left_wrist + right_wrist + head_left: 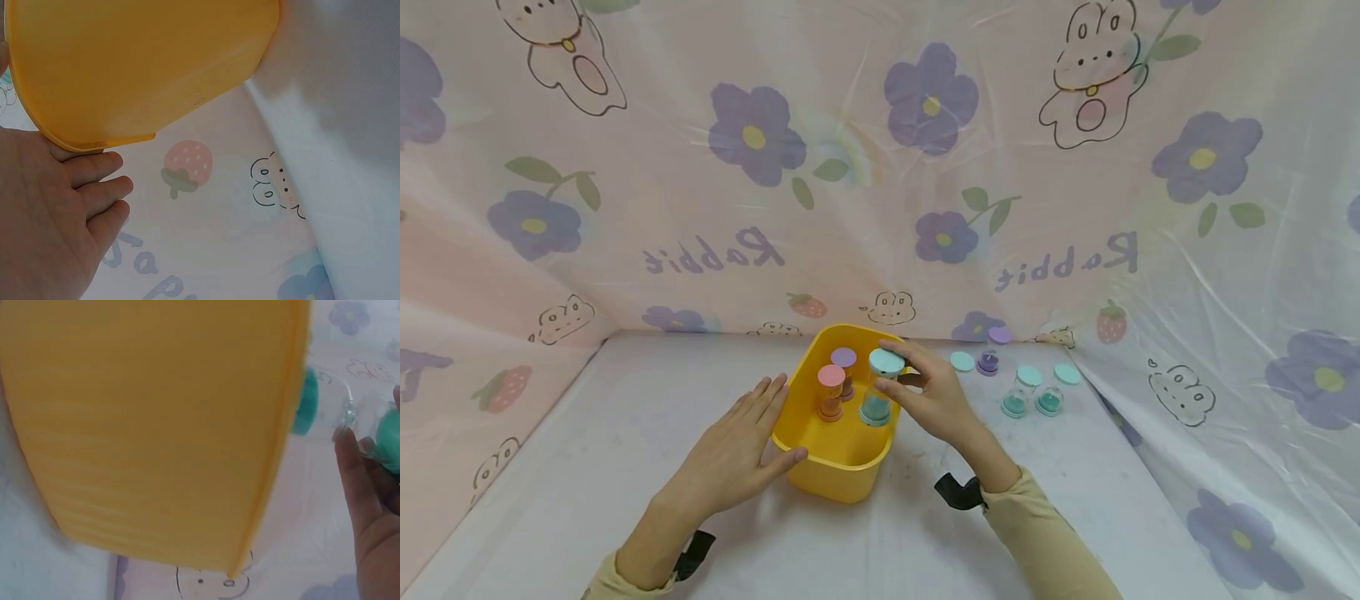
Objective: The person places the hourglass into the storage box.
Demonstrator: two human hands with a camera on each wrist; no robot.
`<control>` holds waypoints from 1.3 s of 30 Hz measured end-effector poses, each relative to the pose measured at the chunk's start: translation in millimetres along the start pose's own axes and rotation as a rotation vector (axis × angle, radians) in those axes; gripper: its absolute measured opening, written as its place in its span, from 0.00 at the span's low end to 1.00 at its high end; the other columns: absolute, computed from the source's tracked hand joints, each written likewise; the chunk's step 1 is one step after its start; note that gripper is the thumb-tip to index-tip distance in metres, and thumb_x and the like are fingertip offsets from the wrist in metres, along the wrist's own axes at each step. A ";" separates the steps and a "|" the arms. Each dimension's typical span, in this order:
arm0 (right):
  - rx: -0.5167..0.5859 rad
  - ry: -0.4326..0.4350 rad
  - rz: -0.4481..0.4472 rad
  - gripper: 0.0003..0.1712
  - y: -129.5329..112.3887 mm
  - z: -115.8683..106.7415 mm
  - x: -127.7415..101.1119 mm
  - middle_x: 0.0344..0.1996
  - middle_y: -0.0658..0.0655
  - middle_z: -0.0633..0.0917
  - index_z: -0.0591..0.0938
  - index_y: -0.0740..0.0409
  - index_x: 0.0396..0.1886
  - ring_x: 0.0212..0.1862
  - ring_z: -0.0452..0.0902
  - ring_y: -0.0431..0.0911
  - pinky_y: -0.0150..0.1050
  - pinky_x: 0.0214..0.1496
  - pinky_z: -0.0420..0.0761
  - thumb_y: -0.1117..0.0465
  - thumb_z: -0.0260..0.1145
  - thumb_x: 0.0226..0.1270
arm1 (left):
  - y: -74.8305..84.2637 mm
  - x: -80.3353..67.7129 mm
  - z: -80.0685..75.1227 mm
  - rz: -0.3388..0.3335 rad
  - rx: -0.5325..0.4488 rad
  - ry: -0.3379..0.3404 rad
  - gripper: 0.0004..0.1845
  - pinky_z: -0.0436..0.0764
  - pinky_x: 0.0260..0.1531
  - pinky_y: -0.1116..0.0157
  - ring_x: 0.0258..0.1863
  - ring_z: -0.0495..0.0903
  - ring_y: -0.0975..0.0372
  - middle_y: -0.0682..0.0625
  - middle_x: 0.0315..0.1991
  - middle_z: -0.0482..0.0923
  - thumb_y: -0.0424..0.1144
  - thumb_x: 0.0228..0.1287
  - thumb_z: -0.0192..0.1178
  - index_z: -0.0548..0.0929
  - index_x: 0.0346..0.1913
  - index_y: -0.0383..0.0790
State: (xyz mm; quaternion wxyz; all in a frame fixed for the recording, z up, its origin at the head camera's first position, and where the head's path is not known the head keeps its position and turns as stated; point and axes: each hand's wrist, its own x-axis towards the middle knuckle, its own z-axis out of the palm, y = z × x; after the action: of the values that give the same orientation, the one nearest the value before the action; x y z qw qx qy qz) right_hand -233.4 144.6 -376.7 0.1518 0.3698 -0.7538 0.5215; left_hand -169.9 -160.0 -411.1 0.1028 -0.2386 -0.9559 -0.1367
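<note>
My right hand (936,404) grips a teal-capped sand timer (878,387) near its top, at the right side of a yellow bin (835,483). In the right wrist view, the timer's teal base (306,403) shows just past the bin's rim. With fingers straight, my left hand (726,458) touches the bin's left rim, its thumb over the front left corner. Inside the bin stand a pink-topped sand timer (831,392) and a purple-topped sand timer (844,360) behind it.
Right of the bin, a purple sand timer (989,357) and two teal ones, one nearer (1021,390) and one farther right (1055,390), stand on the white table (647,400). A pale teal disc (962,362) shows beside my right hand. A patterned curtain (850,192) encloses the back and sides.
</note>
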 end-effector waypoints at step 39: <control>-0.347 -0.623 0.015 0.24 32.3 51.2 59.4 0.45 0.52 0.84 0.84 0.59 0.55 0.41 0.78 0.41 0.27 0.45 0.82 0.60 0.81 0.61 | -0.8 -0.9 -0.1 0.040 -0.002 0.034 0.50 0.59 0.78 0.43 0.81 0.55 0.44 0.39 0.82 0.53 0.68 0.75 0.52 0.58 0.80 0.29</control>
State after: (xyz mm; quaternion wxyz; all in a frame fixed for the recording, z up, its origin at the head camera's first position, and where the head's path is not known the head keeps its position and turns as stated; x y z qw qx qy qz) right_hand -288.9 80.8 -383.0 -0.0289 0.4743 -0.8439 0.2490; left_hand -169.4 -161.0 -411.4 0.1216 -0.2553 -0.9490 -0.1396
